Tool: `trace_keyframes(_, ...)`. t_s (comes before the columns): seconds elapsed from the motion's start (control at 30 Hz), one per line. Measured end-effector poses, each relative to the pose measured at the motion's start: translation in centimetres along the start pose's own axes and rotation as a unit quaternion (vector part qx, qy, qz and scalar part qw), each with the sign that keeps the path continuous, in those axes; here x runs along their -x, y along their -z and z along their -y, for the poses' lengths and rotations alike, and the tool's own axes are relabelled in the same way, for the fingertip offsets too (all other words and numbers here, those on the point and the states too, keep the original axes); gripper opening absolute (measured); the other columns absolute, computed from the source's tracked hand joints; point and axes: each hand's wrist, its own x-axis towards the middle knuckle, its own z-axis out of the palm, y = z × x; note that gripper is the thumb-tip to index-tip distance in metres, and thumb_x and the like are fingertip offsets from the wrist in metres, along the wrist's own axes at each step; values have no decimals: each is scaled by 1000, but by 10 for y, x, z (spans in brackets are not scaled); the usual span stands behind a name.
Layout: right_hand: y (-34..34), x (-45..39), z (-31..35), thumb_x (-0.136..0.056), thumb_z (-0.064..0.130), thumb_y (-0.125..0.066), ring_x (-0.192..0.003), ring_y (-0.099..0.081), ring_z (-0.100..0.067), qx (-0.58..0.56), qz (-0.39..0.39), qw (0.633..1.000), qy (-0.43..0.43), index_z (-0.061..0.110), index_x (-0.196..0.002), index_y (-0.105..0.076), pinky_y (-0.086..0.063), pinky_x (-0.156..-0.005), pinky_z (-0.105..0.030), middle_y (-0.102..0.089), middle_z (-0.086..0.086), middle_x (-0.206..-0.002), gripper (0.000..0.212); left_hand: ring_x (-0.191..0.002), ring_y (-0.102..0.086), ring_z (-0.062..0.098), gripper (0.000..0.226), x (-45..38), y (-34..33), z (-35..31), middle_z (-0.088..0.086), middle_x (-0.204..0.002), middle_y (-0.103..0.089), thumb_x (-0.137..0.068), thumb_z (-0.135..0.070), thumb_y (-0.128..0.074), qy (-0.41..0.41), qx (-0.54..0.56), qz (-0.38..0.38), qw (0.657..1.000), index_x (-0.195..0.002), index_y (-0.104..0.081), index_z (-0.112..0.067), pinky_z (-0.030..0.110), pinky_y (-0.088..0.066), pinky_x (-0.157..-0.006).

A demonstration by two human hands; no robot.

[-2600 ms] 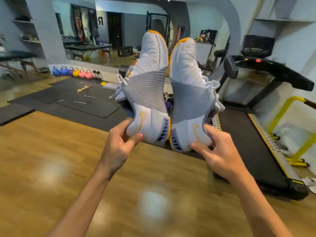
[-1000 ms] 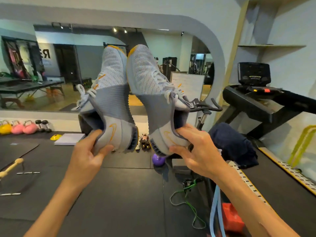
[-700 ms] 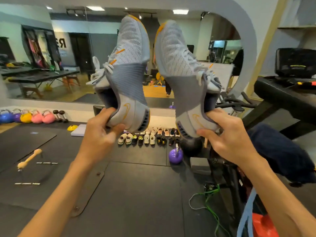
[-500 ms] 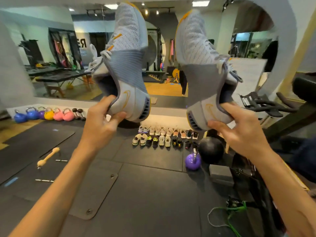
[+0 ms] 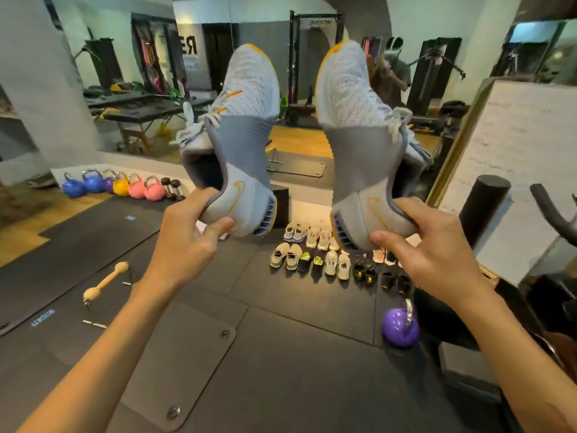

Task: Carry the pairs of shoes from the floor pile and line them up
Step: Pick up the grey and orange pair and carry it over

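Note:
I hold a pair of white and grey sneakers with orange trim, toes pointing up. My left hand grips the heel of the left sneaker. The right sneaker is held at its heel by my right hand. The two shoes are a shoe's width apart in the air. Below and beyond them, two rows of shoes stand side by side on the black floor mat near the wall.
A purple kettlebell sits on the mat at right, beside an exercise bike and a whiteboard. Coloured kettlebells line the mirror wall at left. A wooden club lies on the mat at left.
I have walked from the wooden floor onto the black mats toward the mirror wall. The rows of shoes have come into view and closer. The two held sneakers have spread apart.

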Motion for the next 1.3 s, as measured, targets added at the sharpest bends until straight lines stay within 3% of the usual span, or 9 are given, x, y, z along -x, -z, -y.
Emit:
trace_keyframes(0.17, -74, -99, -41, -84, 15, -73, -71, -57, -10, -37, 12, 997, -63, 20, -99, -67, -43, -59, -24, -64, 9, -80, 18, -81, -54, 27, 23, -74, -3, 117, 16, -87, -62, -77, -17, -62, 57, -29, 27, 998, -95, -62, -3, 27, -39, -70)
trace_keyframes(0.33, -148, -189, -76, -86, 13, -71, -70, -60, -13, -80, 25, 991, -103, 30, -96, -66, -47, -57, -27, -65, 11, -84, 21, -93, -61, 28, 26, -156, 7, 222, 11, -99, -68, -83, -7, -69, 90, -23, 88, 992, -109, -65, -5, 41, -45, -82)
trace_keyframes(0.43, -192, -232, -101, -87, 14, -70, -69, -61, -12, -99, 39, 986, -128, 36, -97, -63, -47, -55, -24, -66, 11, -83, 25, -87, -60, 36, 29, -189, -1, 269, 15, -91, -68, -77, -19, -63, 105, -37, 105, 988, -103, -65, -5, 50, -46, -77)
trace_keyframes(0.7, -303, -309, -223, -85, 18, -65, -48, -52, 3, -173, 80, 967, -171, 32, -87, -65, -40, -44, -15, -66, 12, -66, 14, -90, -60, 37, 33, -287, -61, 403, 17, -93, -68, -75, -24, -60, 161, -18, 170, 972, -102, -65, -6, 54, -47, -81)
trace_keyframes(0.83, -353, -359, -306, -88, 15, -65, -60, -56, 9, -215, 94, 949, -211, 31, -87, -65, -43, -52, -9, -67, 19, -74, 16, -82, -59, 29, 28, -349, -111, 471, 11, -87, -67, -74, -26, -58, 189, -16, 220, 957, -95, -65, -9, 41, -47, -76)
trace_keyframes(0.97, -393, -435, -377, -90, 5, -66, -62, -56, 7, -230, 116, 936, -241, 25, -91, -65, -44, -58, -12, -67, 19, -75, 20, -64, -51, -5, 8, -407, -161, 526, -14, -67, -57, -77, -26, -59, 190, -17, 237, 953, -79, -55, -33, 12, -34, -58)
trace_keyframes(1.07, -419, -487, -421, -86, 15, -72, -64, -56, 0, -240, 143, 924, -262, 19, -95, -67, -47, -60, -24, -66, 11, -74, 11, -68, -53, -10, 17, -434, -197, 569, -16, -71, -57, -84, -12, -66, 199, -32, 250, 947, -83, -57, -26, 10, -35, -60)
trace_keyframes(1.17, -451, -526, -463, -79, 20, -77, -74, -60, 1, -209, 194, 920, -270, 31, -98, -65, -48, -62, -17, -67, 19, -83, 25, -67, -52, -1, 12, -463, -233, 624, -3, -75, -61, -85, -5, -67, 213, -63, 301, 927, -89, -61, -14, 16, -37, -61)
trace_keyframes(1.3, -515, -552, -523, -80, 12, -75, -81, -59, 5, -199, 237, 904, -295, 32, -101, -65, -44, -68, -11, -68, 15, -89, 31, -73, -57, 1, 17, -499, -284, 713, 4, -81, -63, -85, -5, -66, 218, -75, 346, 910, -95, -62, -17, 23, -36, -61)
